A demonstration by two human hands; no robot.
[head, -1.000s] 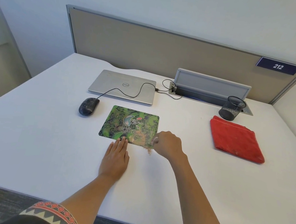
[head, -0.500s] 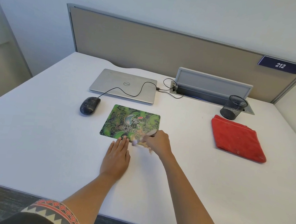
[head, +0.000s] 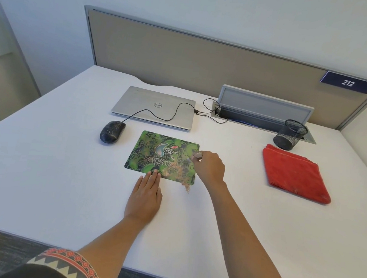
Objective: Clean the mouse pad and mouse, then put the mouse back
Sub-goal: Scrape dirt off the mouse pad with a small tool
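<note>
A green patterned mouse pad (head: 153,154) lies flat on the white desk (head: 60,182), with brown crumbs (head: 178,172) scattered over its front right part and a few spilled past its corner. My left hand (head: 146,196) lies flat on the desk, fingertips pressing the pad's front edge. My right hand (head: 209,167) hovers over the pad's right edge, its curled fingers pinching a small pale brush-like tool (head: 196,155). A black wired mouse (head: 112,131), speckled with dust, sits on the desk left of the pad.
A closed silver laptop (head: 156,107) lies behind the pad, with the mouse cable running across it. A folded red cloth (head: 294,173) lies to the right, a black mesh pen cup (head: 290,137) behind it. A cable tray and partition stand at the back.
My right hand swept left along the pad's front edge, then moved back and to the right edge of the pad. The left hand and the mouse have stayed in place.
</note>
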